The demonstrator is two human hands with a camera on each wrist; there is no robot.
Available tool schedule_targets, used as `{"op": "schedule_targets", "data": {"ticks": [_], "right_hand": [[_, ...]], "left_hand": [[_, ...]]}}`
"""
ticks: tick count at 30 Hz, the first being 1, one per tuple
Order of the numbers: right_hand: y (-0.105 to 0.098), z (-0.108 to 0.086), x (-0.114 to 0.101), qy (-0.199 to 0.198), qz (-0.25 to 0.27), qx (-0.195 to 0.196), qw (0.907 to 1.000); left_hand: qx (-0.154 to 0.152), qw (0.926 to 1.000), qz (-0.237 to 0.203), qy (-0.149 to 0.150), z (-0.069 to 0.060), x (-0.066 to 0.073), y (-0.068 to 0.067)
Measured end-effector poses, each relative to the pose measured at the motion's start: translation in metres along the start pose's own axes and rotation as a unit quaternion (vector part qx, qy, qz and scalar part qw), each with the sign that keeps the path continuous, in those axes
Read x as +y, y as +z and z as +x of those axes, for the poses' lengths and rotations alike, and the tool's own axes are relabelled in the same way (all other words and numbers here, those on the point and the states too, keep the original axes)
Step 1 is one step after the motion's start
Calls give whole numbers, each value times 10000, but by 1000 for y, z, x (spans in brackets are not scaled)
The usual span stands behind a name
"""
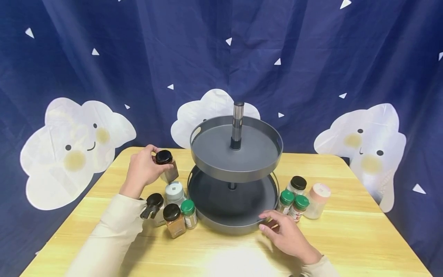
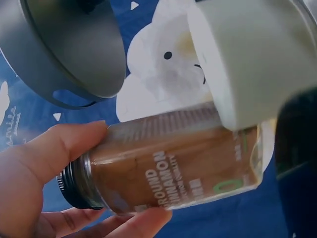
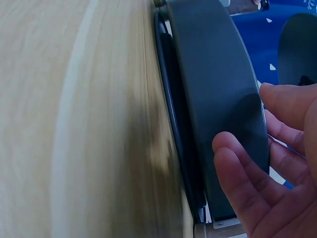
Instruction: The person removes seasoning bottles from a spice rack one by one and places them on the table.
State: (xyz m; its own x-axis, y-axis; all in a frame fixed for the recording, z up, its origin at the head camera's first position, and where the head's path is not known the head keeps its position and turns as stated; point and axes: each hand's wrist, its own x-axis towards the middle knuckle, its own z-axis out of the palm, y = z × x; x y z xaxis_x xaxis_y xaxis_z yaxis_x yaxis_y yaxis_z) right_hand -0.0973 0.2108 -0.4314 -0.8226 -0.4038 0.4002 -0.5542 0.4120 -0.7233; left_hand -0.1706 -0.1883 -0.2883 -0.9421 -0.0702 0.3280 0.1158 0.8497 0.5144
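My left hand point(image 1: 147, 167) grips a black-capped ground cinnamon jar point(image 2: 173, 163) near its cap, thumb on one side and fingers on the other. The jar is held tilted over the left of the table, beside a two-tier grey turntable rack point(image 1: 221, 175). Beneath it stand a white-lidded jar point(image 1: 175, 192), a black-lidded spice jar point(image 1: 175, 221), a green-capped jar point(image 1: 189, 213) and a container with a black flip lid point(image 1: 154, 204). My right hand point(image 1: 285, 234) is at the lower tier's front right rim point(image 3: 218, 109), fingers loosely bent; firm contact is unclear.
Right of the rack stand two green-capped jars point(image 1: 299, 207), a black-lidded jar point(image 1: 297, 184) and a pink-lidded container point(image 1: 317, 200). A blue curtain point(image 1: 207, 46) with clouds hangs behind the wooden table point(image 1: 363, 231).
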Motion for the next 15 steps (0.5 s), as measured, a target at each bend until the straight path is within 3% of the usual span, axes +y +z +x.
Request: {"op": "schedule_targets", "data": {"ticks": [7,15], "right_hand": [[1,0,2,-27,-6,-5,10000],[2,0,4,-21,-29,14,10000]], "left_hand": [[-588,9980,241,-7,9,-3,-2],[-1372,9889,456,-331,22,-5,3]]}}
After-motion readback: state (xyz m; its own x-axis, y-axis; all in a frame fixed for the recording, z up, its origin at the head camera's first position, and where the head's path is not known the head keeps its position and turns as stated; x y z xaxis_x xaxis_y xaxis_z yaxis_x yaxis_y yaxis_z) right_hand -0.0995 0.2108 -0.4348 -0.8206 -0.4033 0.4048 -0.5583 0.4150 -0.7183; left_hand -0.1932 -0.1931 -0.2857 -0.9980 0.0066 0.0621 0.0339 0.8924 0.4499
